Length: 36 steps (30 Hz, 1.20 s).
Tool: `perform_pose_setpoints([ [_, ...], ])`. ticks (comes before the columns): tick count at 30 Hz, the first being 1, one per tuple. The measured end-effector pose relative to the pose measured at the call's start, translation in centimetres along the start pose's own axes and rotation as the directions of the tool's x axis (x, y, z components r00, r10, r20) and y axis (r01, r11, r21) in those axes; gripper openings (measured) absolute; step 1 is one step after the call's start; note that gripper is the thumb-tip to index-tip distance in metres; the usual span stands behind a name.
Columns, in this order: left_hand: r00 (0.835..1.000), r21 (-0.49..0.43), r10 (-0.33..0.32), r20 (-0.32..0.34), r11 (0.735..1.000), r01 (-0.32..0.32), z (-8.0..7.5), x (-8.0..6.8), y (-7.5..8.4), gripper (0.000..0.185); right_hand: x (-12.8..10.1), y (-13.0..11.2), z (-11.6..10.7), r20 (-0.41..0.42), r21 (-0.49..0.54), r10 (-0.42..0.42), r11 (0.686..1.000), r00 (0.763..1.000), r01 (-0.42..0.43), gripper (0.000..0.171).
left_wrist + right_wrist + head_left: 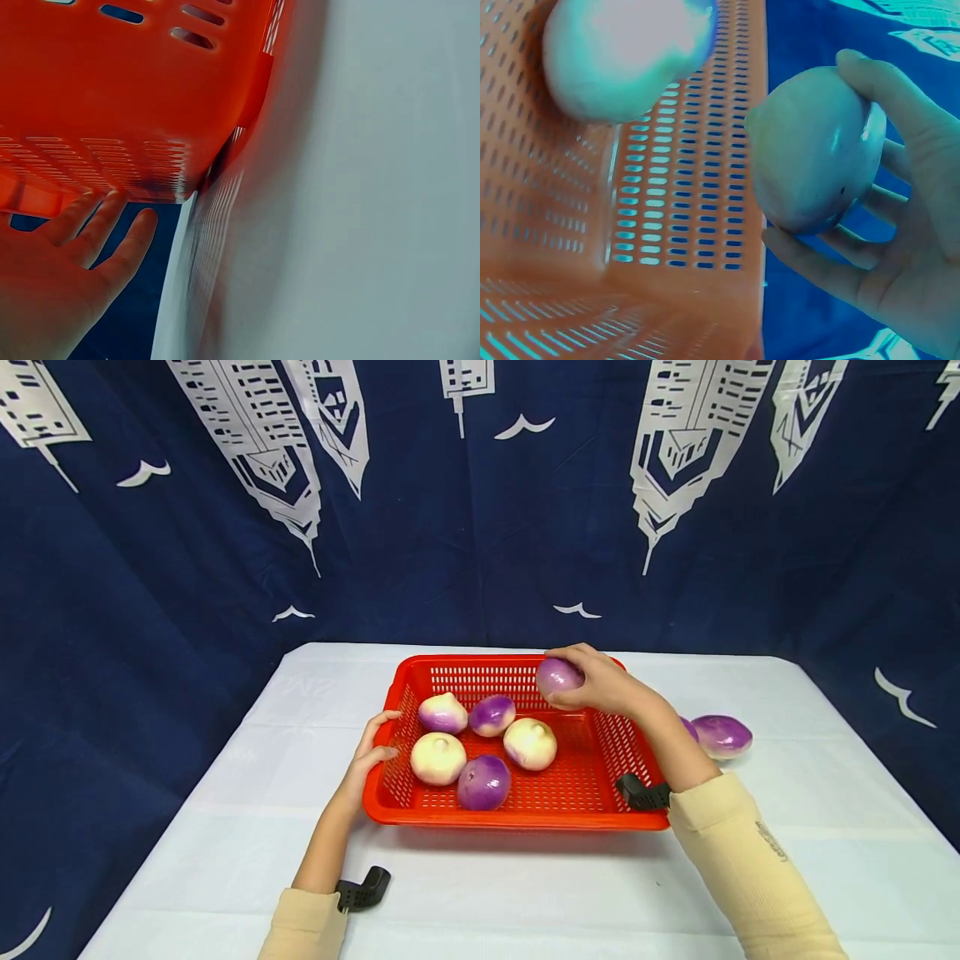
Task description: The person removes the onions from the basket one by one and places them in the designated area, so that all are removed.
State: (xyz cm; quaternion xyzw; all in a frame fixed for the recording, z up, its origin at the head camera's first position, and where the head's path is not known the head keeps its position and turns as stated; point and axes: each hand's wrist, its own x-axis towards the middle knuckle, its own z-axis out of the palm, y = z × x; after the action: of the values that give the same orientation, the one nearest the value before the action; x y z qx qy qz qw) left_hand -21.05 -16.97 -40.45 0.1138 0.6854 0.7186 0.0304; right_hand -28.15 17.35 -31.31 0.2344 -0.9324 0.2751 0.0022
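Onions fill the red basket point(600, 752) on the white desk point(525, 893): five lie on its floor, two pale ones point(438, 758) and three with purple tops point(483, 782). A sixth purple onion point(557, 677) is held in the right hand point(600, 681) above the basket's far right part, the fingers point(810, 259) curled under it and the thumb over the top. The left hand point(372, 747) rests against the basket's left rim, its fingers point(97, 225) straight and relaxed along the outer wall. Another purple onion point(722, 735) lies on the desk just right of the basket, behind the right forearm.
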Motion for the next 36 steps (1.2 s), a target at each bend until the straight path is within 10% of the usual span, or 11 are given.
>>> perform_pose_setpoints([
  [21,1.0,-0.014,0.001,-0.003,1.0,-0.001,-0.2,0.0,0.1,0.055,-5.1,-1.3,-3.7,-0.195,0.081,0.021,0.997,0.981,-0.005,0.062],
  [36,1.0,-0.036,-0.01,0.001,0.999,0.01,0.0,0.1,0.0,0.055,-9.0,1.7,-4.7,-0.405,0.147,0.149,0.984,0.902,-0.097,0.061],
])
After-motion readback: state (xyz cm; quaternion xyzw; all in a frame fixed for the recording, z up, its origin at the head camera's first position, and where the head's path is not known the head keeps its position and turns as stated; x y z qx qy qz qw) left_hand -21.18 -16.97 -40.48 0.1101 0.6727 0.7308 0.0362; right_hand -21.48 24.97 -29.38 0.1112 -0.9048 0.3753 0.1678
